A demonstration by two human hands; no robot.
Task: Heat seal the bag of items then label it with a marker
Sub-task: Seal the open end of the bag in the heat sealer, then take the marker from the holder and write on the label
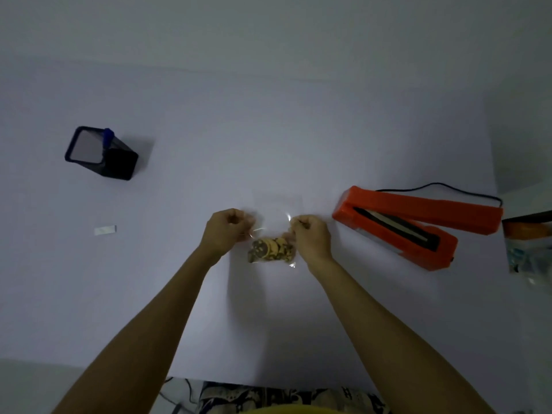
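A clear plastic bag (276, 216) lies on the white table in front of me, with several small yellow and brown round items (270, 249) bunched at its near end. My left hand (225, 230) pinches the bag's left edge with curled fingers. My right hand (310, 234) pinches its right edge the same way. An orange heat sealer (418, 225) stands to the right with its arm raised open, a black cord running off behind it. A blue marker (108, 138) stands in a black pen holder (119, 162) at the far left.
A small white label strip (105, 230) lies on the table to the left. At the right edge sit an orange box and another bag of items (528, 252). The table's near edge runs just above my lap.
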